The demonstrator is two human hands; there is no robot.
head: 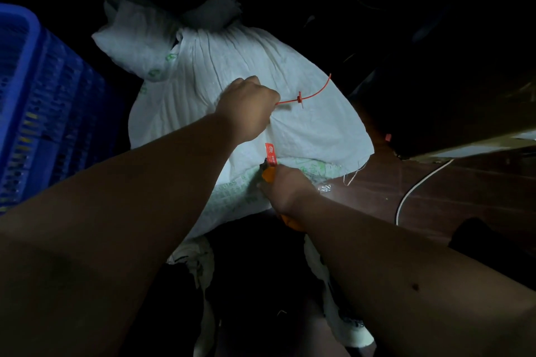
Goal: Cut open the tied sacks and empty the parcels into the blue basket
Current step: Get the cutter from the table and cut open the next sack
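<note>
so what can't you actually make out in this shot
Head view only:
- Blade of the orange cutter: hidden by the right hand and the sack fold.
- What the left hand pinches besides the red tie: covered by its fingers.
- Parcels: inside the sack, unseen.
- Blue basket: cut off by the left edge; contents too dark.
- Print on the red tag: too small.

The blue plastic basket (34, 101) is parked left of the white woven sack (232, 66). The orange-handled cutter (268, 174) is held at its near edge, the thin white cable (417, 185) right of it.
</note>
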